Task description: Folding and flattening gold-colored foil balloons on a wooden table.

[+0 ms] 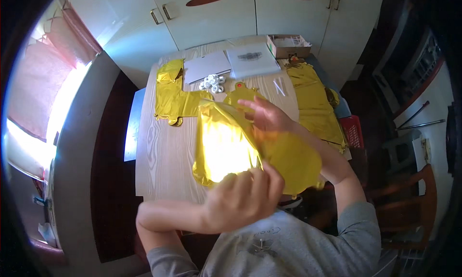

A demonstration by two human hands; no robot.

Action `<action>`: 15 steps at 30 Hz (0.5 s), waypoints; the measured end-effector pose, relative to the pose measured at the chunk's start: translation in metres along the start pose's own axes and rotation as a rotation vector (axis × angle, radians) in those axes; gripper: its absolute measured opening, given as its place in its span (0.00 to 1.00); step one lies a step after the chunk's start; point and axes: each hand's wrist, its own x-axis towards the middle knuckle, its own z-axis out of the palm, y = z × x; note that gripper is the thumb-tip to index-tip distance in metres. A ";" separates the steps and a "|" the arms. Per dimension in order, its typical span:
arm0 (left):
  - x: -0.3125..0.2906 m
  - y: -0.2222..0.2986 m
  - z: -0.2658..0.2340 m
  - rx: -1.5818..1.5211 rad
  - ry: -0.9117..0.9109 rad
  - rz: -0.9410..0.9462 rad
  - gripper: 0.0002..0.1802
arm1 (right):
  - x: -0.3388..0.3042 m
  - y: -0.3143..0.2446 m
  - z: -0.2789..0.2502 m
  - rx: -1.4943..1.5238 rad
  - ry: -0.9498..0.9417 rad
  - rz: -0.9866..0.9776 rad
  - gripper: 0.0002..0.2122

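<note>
Head view: I look down on a pale wood-grained bench (163, 176); clock hours run from the foil I hold.
Shiny gold foil piece (226, 147): raised above the near half of the bench, left face glaring with light, right part folded away toward four o'clock.
Left grip (243, 195): at six o'clock, blurred, my fingers curled and clamped on the foil's near edge.
Right grip (270, 114): at one o'clock, beside the foil's upper edge, fingers apart; whether they touch it I cannot tell.
White plastic rings (213, 83): heaped at eleven o'clock.
Flat gold foil shape (168, 94): lying at ten o'clock.
Gold foil piece with a red dot (248, 92): at twelve, partly hidden by mine.
Light grey flat sheets (207, 67): eleven o'clock, beyond the rings.
Clear plastic sheet with dark print (252, 65): twelve o'clock, beside the grey sheets.
Thin white strips (279, 86): one o'clock.
Open brown cardboard box (293, 51): one o'clock, farther off.
Folded gold foil pile (315, 106): two o'clock.
Red plastic basket (353, 132): three o'clock, beyond the bench edge.
</note>
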 end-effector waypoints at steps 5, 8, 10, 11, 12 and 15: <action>-0.015 0.055 0.017 -0.295 -0.132 0.092 0.05 | -0.016 -0.016 0.029 -0.197 0.093 -0.044 0.31; -0.015 0.078 0.034 -0.359 -0.129 0.088 0.06 | -0.002 -0.021 0.020 -0.320 0.129 -0.081 0.29; -0.015 0.089 0.044 -0.422 -0.166 0.084 0.07 | 0.010 -0.028 0.011 -0.477 0.143 -0.070 0.28; -0.016 0.095 0.051 -0.449 -0.203 0.073 0.07 | 0.013 -0.028 0.007 -0.670 0.198 -0.154 0.26; -0.019 0.101 0.061 -0.474 -0.204 0.070 0.07 | 0.015 -0.029 0.003 -0.615 0.174 -0.151 0.25; -0.025 0.112 0.086 -0.489 -0.241 0.084 0.07 | 0.021 -0.027 -0.004 -0.483 0.183 -0.185 0.24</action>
